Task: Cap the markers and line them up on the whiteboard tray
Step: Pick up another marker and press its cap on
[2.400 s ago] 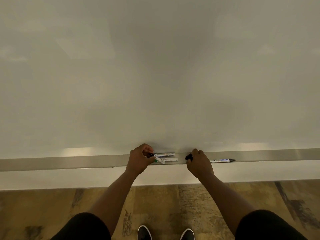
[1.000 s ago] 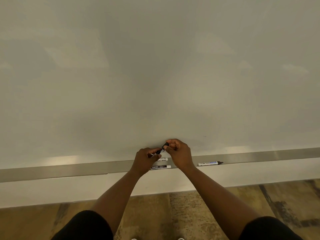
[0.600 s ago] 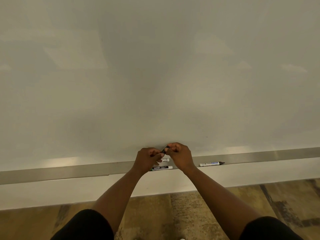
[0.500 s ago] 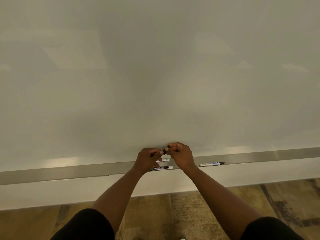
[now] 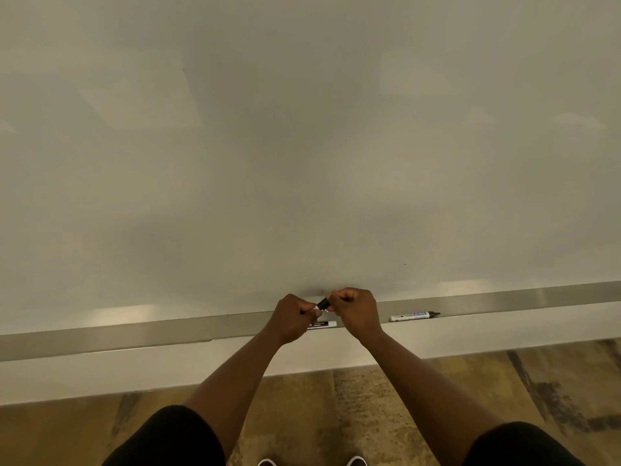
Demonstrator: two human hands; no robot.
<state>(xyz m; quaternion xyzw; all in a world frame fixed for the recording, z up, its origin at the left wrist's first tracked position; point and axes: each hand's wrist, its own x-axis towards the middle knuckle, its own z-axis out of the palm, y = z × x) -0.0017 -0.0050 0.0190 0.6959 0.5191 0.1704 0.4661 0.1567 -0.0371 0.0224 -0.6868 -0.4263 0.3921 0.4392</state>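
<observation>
My left hand [image 5: 291, 317] grips a white marker just above the whiteboard tray [image 5: 134, 334]; only a bit of its barrel shows. My right hand [image 5: 354, 311] pinches a black cap [image 5: 323, 303] that sits at the marker's end, the two hands almost touching. Below them a white marker with a black label [image 5: 322, 325] lies on the tray. Farther right lies an uncapped marker with a blue label [image 5: 414, 316], its black tip pointing right.
The grey whiteboard [image 5: 302, 146] fills the upper view. Beneath the metal tray runs a white wall strip, then patterned brown floor [image 5: 336, 415]. My shoe tips [image 5: 356, 461] show at the bottom edge.
My right hand took a black cap from the tray and brought it left to the marker in my left hand. The hands have since closed together, cap against marker end.
</observation>
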